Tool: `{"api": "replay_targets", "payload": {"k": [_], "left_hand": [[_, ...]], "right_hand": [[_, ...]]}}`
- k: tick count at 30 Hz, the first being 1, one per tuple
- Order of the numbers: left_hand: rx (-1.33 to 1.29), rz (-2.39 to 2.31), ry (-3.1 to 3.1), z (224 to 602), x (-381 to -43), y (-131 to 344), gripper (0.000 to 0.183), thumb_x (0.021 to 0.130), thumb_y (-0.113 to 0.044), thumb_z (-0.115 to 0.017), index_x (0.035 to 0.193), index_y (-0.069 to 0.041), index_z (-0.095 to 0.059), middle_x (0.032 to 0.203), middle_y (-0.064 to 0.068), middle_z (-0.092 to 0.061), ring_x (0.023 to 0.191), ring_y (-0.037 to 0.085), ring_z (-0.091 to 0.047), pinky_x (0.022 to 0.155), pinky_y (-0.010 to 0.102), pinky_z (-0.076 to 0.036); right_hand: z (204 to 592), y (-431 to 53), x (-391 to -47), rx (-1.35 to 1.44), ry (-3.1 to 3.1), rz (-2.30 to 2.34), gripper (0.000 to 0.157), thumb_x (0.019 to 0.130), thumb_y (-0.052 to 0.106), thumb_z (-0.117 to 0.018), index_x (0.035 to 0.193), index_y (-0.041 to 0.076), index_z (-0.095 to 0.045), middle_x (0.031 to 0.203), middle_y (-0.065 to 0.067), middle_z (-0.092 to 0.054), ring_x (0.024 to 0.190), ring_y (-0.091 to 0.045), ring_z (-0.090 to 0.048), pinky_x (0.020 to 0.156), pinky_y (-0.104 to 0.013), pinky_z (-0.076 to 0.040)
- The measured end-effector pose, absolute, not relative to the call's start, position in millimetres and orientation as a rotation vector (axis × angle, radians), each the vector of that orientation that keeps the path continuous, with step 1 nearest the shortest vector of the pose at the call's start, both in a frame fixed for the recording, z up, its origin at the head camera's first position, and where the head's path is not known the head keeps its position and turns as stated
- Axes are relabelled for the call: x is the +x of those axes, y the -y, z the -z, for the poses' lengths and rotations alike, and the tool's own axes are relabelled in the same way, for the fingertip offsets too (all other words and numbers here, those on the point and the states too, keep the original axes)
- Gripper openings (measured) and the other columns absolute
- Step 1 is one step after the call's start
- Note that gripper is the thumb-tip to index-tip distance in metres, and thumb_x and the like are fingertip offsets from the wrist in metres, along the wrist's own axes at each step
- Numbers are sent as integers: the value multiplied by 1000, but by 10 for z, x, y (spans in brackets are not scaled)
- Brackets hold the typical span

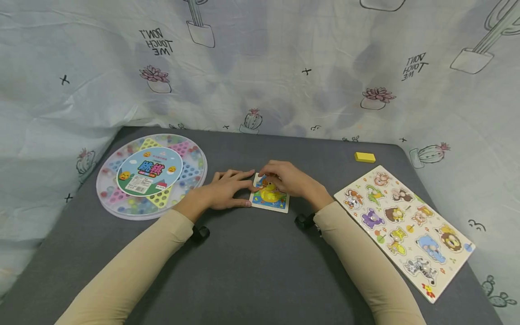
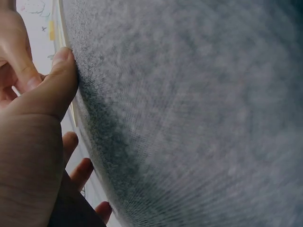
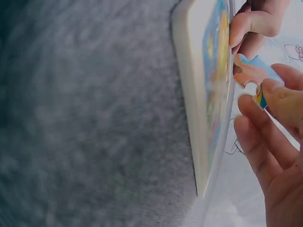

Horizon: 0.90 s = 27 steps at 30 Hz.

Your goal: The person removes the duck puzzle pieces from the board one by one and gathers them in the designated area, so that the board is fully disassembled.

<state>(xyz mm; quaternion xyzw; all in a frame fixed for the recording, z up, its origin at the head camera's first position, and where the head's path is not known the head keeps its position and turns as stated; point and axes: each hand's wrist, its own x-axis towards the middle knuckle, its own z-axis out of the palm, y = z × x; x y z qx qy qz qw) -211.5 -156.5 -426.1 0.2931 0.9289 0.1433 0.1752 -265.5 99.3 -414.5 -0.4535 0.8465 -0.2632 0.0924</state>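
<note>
A small square jigsaw puzzle with a yellow duck picture lies on the grey table between the two hands. My right hand is over its upper part. In the right wrist view that hand pinches a jigsaw piece, orange and light blue, between thumb and fingers. The piece is tilted up at the puzzle's surface. My left hand rests at the puzzle's left side, fingers extended, thumb and fingertips touching its edge. The left wrist view shows the left thumb against the edge; the puzzle's face is mostly hidden there.
A round Chinese checkers set with coloured marbles lies at the left. At the right is a wooden animal puzzle board, with a yellow block beyond it. A printed cloth hangs behind the table.
</note>
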Motion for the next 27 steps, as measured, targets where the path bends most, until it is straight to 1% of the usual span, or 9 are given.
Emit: {"api": "replay_targets", "payload": {"k": [4,7,10,14,17,20,23,25,27], "left_hand": [[853,-410,-2639,4245,-2117,1538,39,98,-59,-59,132,-40,-59,173,-5,-8,156,29,-16,111,61,-22],[862,-416,-2633,4220,-2115,1516,38,98,-59,-60,129,-38,-59,173,-5,-11,157,30,-15,113,64,-20],[870,-404,-2634,4189,-2117,1500,38,99,-59,-59,129,-37,-57,172,-6,-14,158,31,-14,116,66,-17],[882,-369,-2656,4160,-2133,1499,39,98,-60,-59,128,-36,-58,172,-5,-19,157,34,-17,114,68,-21],[880,-333,-2666,4145,-2138,1511,40,97,-61,-60,128,-36,-59,171,-4,-21,156,35,-19,112,70,-24],[864,-313,-2675,4141,-2134,1519,45,97,-61,-60,133,-35,-56,170,-2,-24,155,35,-23,111,69,-25],[852,-312,-2672,4146,-2116,1526,52,97,-60,-61,141,-34,-50,167,0,-30,151,36,-29,112,69,-26],[856,-313,-2657,4151,-2098,1524,58,98,-60,-61,148,-36,-45,167,2,-31,150,38,-31,112,69,-26],[878,-306,-2637,4149,-2078,1521,61,99,-59,-60,153,-38,-42,168,4,-28,151,40,-29,112,70,-26]], "right_hand": [[4114,-1042,-2636,-1328,-2493,894,23,105,5,-58,125,7,-68,115,-7,-66,94,-19,-63,80,-37,-53],[4088,-1097,-2629,-1296,-2470,974,25,104,4,-58,128,5,-67,118,-7,-66,101,-21,-67,86,-40,-56],[4040,-1162,-2637,-1300,-2460,1042,25,104,4,-59,128,5,-67,118,-6,-66,104,-22,-68,92,-41,-56],[3958,-1240,-2639,-1332,-2485,1067,24,103,6,-61,126,6,-70,111,-4,-64,90,-16,-63,82,-36,-55],[3912,-1294,-2611,-1326,-2510,1062,26,104,8,-61,128,9,-71,106,-2,-63,81,-16,-58,72,-34,-50],[3883,-1354,-2574,-1295,-2504,1101,29,104,8,-61,132,10,-69,107,-3,-64,84,-19,-63,74,-34,-52],[3875,-1431,-2533,-1243,-2494,1152,32,104,8,-61,136,11,-66,112,-6,-66,93,-20,-70,79,-36,-56],[3878,-1490,-2508,-1213,-2502,1174,34,104,8,-62,137,11,-65,117,-8,-67,96,-20,-72,82,-38,-57],[3881,-1553,-2486,-1195,-2521,1181,34,103,8,-63,137,11,-65,120,-10,-69,97,-19,-72,82,-39,-58]]}}
